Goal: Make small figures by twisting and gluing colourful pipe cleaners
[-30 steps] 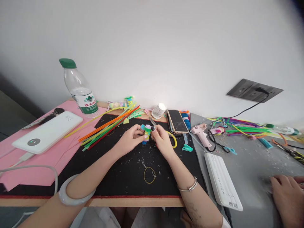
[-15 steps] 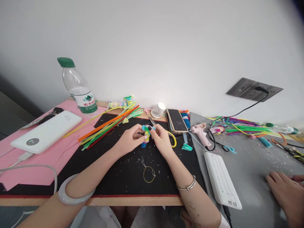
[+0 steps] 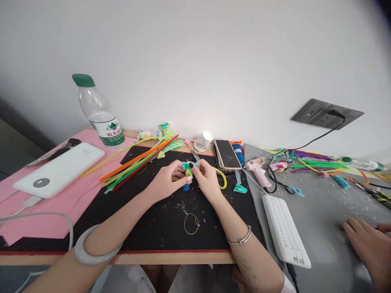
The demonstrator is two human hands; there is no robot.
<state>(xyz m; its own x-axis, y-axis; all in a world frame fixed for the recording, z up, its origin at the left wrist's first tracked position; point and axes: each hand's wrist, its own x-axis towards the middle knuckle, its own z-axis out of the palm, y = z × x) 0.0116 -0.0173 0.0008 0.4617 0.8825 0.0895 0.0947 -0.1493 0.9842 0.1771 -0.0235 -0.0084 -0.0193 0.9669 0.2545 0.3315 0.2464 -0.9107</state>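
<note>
Between my two hands, just above the black mat [image 3: 146,232], is a small pipe-cleaner figure [image 3: 186,186] in blue, green, yellow and pink. My left hand [image 3: 166,179] pinches its left side with thumb and fingers. On the other side my right hand [image 3: 208,179] grips it near the top, the thumb pressed on its upper part. Fingers cover much of the figure. A yellow pipe cleaner [image 3: 225,181] curves out beside my right hand. Below the hands a thin yellowish loop [image 3: 191,224] lies among small scraps.
Left are pipe cleaners [image 3: 134,167], a water bottle [image 3: 105,118], and a white power bank [image 3: 59,169] on pink paper [image 3: 82,203]. Right are a phone [image 3: 227,154], a pink glue gun [image 3: 259,173] and another power bank [image 3: 285,230]. A paper cup [image 3: 203,141] stands behind. Another person's hand [image 3: 365,244] rests far right.
The figure has tilted slightly in my fingers, and my left thumb has shifted a little on it. Otherwise the hands stay in place.
</note>
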